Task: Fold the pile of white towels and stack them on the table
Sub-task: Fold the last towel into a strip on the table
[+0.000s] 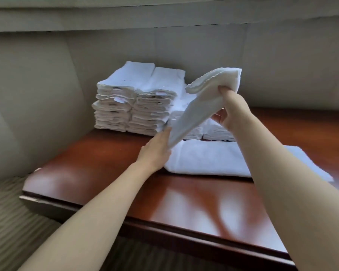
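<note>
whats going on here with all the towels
A person is folding white towels at a wooden table. Both hands hold one small towel up in the air: the right hand grips its upper end, the left hand its lower corner. A larger folded towel lies flat on the table below. Behind it stand tall stacks of folded towels.

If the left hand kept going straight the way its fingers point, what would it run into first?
Probably the tall stacks of folded towels. The left hand pinches the lower end of the held towel and points up and away toward their base, though depth is hard to judge.
</note>
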